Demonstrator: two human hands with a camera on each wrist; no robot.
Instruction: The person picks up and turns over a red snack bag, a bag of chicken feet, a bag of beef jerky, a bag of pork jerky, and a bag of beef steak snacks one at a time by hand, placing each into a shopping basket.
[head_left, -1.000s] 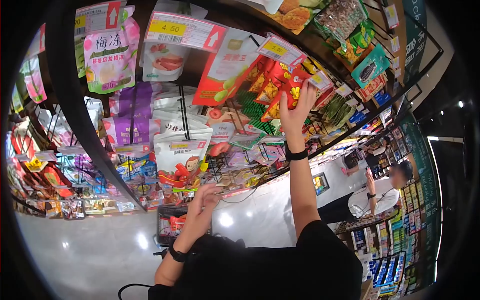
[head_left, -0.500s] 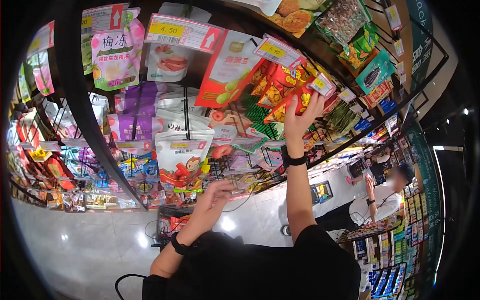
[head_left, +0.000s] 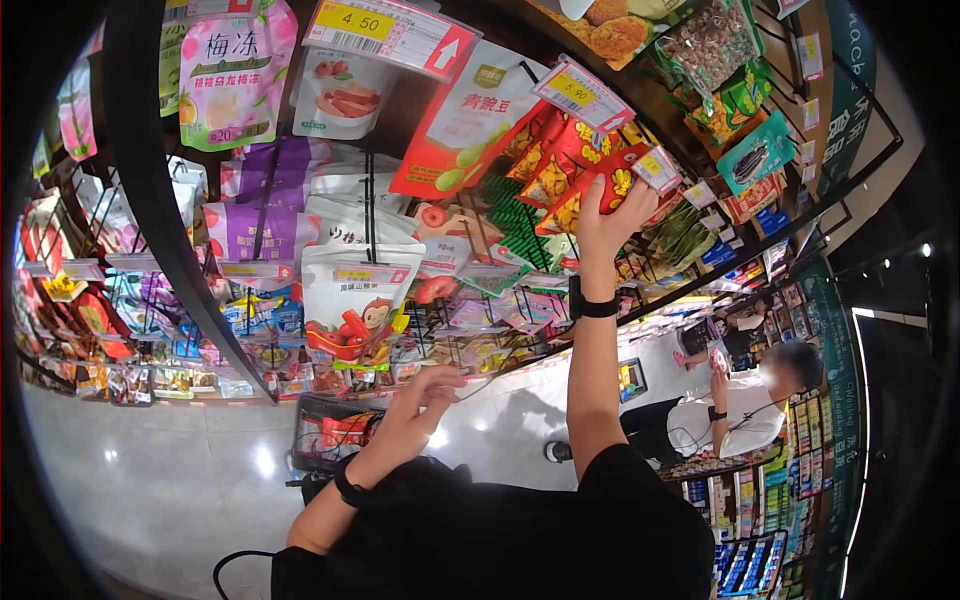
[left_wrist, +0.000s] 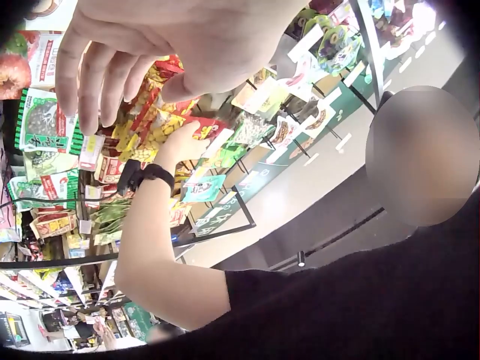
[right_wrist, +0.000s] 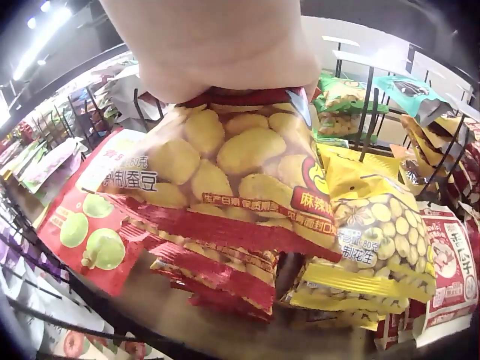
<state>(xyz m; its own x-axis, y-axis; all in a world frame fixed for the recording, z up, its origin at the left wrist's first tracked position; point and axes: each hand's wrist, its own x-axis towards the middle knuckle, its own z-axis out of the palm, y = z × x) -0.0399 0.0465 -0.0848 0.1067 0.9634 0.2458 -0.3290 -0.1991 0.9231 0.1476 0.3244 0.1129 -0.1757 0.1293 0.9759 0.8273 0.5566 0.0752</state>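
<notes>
In the head view my right hand (head_left: 616,226) is raised to a hanging row of red snack bags. It grips the front bag of broad beans (head_left: 578,205) near its top, beside the price tag. From the right wrist, that bag of broad beans (right_wrist: 225,161) hangs below the hand (right_wrist: 217,45), its printed face toward the camera, with more red bags (right_wrist: 217,274) behind and under it. My left hand (head_left: 412,408) hovers low in front of the shelf, fingers loosely bent and holding nothing. The left wrist view shows this left hand (left_wrist: 180,37) close up.
A red-and-white green pea bag (head_left: 465,125) hangs left of the red bags, and yellow peanut bags (right_wrist: 379,232) to their right. A white hawthorn pouch (head_left: 360,295) hangs lower. A black basket (head_left: 312,430) stands on the floor. Another person (head_left: 735,415) stands at right.
My right hand stays at the red bags, and the front bag has tilted and shifted slightly. The left hand has drifted a little to the right. The head view has moved a little.
</notes>
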